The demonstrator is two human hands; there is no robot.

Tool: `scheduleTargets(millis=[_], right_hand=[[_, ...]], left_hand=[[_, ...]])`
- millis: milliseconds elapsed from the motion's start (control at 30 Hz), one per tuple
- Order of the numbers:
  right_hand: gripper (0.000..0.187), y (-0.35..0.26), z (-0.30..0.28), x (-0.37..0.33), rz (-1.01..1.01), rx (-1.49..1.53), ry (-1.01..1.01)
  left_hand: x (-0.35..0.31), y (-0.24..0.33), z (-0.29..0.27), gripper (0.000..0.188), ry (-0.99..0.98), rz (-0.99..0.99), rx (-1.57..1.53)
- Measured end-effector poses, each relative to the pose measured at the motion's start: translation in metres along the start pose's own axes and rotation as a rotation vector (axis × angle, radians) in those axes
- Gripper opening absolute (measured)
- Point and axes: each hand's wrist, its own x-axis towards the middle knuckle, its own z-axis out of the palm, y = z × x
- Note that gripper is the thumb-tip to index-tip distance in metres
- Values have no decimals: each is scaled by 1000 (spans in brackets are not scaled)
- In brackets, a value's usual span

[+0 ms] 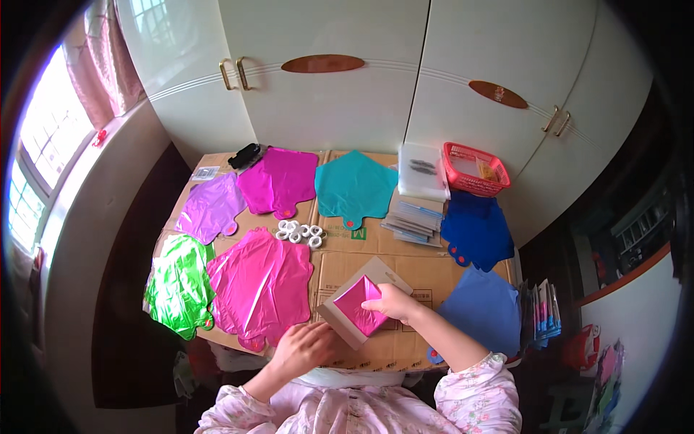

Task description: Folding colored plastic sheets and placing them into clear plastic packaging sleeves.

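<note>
A folded pink foil balloon (pixel 356 306) lies on a grey-beige card (pixel 391 272), both tilted like a diamond near the table's front. My right hand (pixel 394 302) grips them at the right side, thumb on top of the pink foil and the other fingers mostly hidden. Beside the card's lower left edge is my left hand (pixel 303 348), its fingers loosely bent and apart, holding nothing that I can see. Left of it spreads a stack of flat pink foil balloons (pixel 264 284).
Flat foil pieces in green (pixel 181 286), lilac (pixel 211 207), magenta (pixel 278 179), teal (pixel 354 186) and blue (pixel 477 228) ring the cardboard-covered table. White ribbon rolls (pixel 295 231), packed cards (pixel 413 219), clear bags (pixel 423 173) and a red basket (pixel 473 184) stand farther back.
</note>
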Motion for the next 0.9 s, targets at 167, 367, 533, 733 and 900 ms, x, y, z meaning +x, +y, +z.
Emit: scheduleTargets(millis=[167,367,533,733,900], right_hand=[[43,15,9,9,-23,-79,17],[56,19,14,8,-54,-313,94],[59,-3,14,0,-6,-586,115],[66,-32,-8,-8,-104,-948,77],[68,-27,-41,-1,-536,-1163,-211]], left_hand=[[3,10,11,59,-73,-15,11],[10,7,10,59,-129,-3,25],[22,3,7,63,-201,49,40],[26,-4,1,63,-268,120,114],[32,-3,-3,58,-286,154,102]])
